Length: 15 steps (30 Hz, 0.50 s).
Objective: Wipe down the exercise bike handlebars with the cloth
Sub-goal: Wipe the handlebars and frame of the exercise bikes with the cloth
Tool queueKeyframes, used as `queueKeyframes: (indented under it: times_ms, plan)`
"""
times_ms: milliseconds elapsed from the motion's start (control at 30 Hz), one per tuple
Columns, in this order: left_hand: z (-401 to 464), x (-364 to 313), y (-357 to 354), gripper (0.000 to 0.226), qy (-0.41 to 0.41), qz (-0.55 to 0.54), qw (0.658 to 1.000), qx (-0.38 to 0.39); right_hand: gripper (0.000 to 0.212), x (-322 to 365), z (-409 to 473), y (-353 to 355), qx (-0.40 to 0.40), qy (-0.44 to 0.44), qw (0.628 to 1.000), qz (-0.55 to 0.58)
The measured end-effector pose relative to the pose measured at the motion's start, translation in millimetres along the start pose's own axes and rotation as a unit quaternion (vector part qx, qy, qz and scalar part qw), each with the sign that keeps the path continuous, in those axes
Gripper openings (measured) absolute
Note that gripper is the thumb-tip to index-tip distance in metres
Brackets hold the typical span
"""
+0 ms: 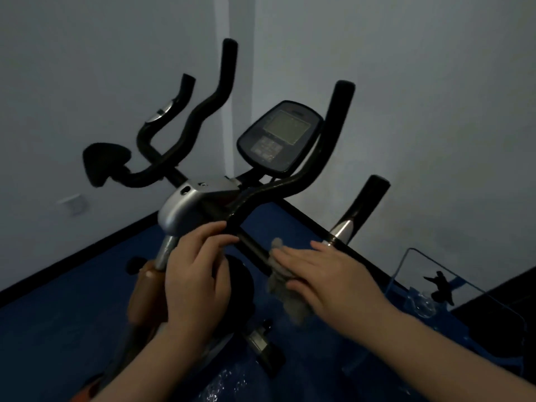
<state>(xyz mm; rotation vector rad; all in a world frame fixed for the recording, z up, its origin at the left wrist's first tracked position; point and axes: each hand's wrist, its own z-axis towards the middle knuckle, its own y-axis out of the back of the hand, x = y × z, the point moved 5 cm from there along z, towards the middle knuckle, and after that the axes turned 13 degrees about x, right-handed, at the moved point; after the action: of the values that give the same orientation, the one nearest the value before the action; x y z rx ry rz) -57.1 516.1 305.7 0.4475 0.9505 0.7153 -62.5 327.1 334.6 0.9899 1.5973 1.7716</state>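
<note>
The exercise bike's black handlebars [293, 187] branch left and right from a silver stem housing [181, 208], with a console screen [278, 137] between them. My right hand [327, 277] presses a grey cloth [285, 288] flat against the lower right bar, fingers stretched out over it. My left hand [197, 271] rests on the bar beside the silver housing, fingers curled over it. Part of the cloth hangs below the bar.
The bike stands in a corner of pale walls on a blue floor [72, 329]. A clear plastic box [452, 288] with a small dark figure sits at the right. A wall socket [74, 203] is low on the left wall. An orange frame part [145, 294] lies under my left hand.
</note>
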Motion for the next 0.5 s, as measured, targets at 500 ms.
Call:
queueKeyframes:
  times_ms: [500]
  plan:
    - [-5.3,19.4,3.7,0.025,0.183,0.022,0.979,-0.087,0.019,3.3,72.2,-2.7,0.016,-0.028,0.994,0.105]
